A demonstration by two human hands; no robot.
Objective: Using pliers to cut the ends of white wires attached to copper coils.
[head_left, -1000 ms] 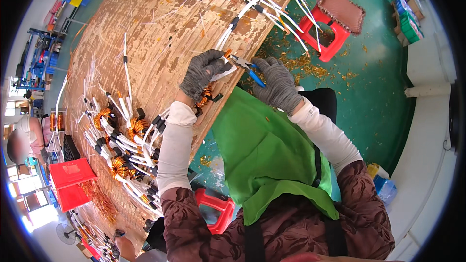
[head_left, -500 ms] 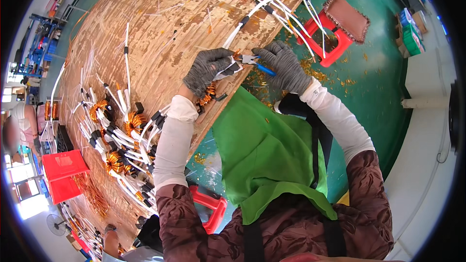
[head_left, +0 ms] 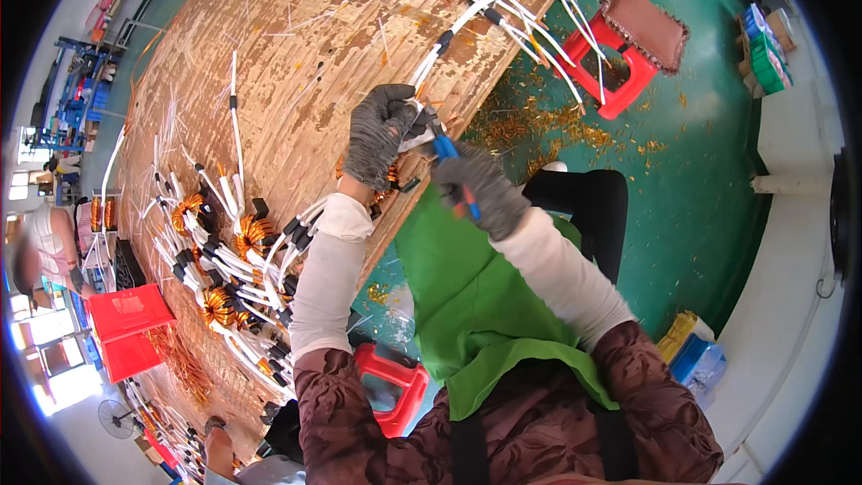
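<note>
Your left hand point(head_left: 379, 136), in a gray glove, is bent over the near edge of the desk point(head_left: 314, 117), its fingers curled in and pinching a white lead point(head_left: 420, 106). Your right hand point(head_left: 485, 190) comes in just off that edge, wrapped around blue-handled pliers point(head_left: 444, 145) that angle toward the desk; whether their jaws meet the lead, you cannot tell. A copper coil point(head_left: 392, 178) shows partly beneath your left wrist, on the desk by its edge. Bare wood opens across the desk's middle, between a coil pile point(head_left: 253, 235) on its left part and white leads point(head_left: 503, 13) overhanging its right edge. The desk's surface is worn and patchy; right of it, copper-colored scraps point(head_left: 575, 130) litter the green floor point(head_left: 691, 233) near a red stool point(head_left: 633, 85).
</note>
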